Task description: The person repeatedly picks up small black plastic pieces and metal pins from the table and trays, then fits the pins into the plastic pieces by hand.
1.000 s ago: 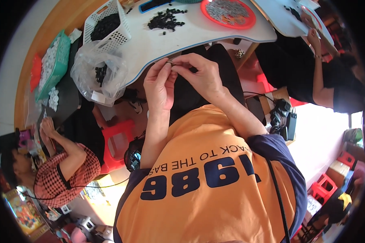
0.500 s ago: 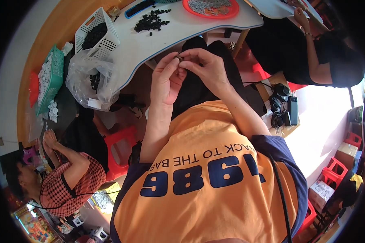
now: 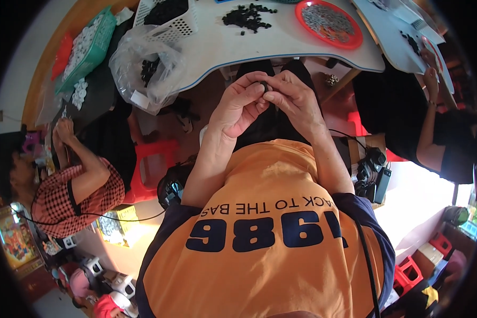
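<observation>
Over my lap, close to the table's near edge, my left hand point(image 3: 242, 104) and my right hand point(image 3: 294, 100) meet at the fingertips. Between them they pinch a small, dark, rounded piece point(image 3: 264, 85). Thumbs and fingers cover most of it, so its exact kind does not show. On the white table point(image 3: 217, 53) ahead lies a loose pile of small black parts point(image 3: 247, 18). To its right a red round tray point(image 3: 301, 22) holds many small grey metal pieces.
At the left are a white perforated basket point(image 3: 184, 27) of black parts, a clear plastic bag point(image 3: 123, 61) and a green basket point(image 3: 96, 59) of white pieces. One person point(image 3: 82, 183) sits at left, another point(image 3: 434, 138) at right. A box with black devices point(image 3: 373, 169) stands to the right.
The view has turned, so the table and its contents appear farther right and higher. My hands remain together around the small dark piece, which now shows a little more between the fingertips.
</observation>
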Demonstrator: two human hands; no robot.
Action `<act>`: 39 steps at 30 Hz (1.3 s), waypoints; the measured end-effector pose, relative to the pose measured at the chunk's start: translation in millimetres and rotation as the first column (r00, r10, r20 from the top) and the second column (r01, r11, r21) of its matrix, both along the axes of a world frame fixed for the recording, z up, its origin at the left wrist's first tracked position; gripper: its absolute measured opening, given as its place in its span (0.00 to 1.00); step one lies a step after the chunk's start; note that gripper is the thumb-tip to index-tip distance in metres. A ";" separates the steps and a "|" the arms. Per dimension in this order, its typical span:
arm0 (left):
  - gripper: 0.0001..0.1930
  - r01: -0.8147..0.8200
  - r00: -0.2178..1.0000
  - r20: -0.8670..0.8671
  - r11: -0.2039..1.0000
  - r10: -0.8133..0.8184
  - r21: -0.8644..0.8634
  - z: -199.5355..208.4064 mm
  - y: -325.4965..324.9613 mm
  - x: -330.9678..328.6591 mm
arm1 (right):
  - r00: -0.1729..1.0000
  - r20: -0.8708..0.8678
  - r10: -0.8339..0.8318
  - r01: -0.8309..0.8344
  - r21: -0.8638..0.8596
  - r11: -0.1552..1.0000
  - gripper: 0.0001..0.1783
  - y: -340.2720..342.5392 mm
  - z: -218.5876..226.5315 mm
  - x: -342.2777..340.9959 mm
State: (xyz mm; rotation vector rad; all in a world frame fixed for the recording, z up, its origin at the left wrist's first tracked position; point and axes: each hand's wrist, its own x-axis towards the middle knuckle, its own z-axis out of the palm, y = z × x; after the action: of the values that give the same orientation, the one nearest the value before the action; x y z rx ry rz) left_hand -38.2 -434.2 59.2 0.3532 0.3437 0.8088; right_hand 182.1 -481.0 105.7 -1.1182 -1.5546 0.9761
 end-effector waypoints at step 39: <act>0.10 0.243 0.945 0.299 0.893 -0.131 -0.379 19.3 338.7 24.5 | 0.970 0.159 -0.182 0.145 0.217 0.965 0.26 356.2 -18.3 11.5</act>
State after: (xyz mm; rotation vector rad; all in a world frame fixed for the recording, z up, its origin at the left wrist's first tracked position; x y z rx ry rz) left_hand -13.7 -95.5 78.5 -0.1204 0.2142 0.5628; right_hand 193.6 -124.8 87.4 -1.1914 -1.6330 0.6042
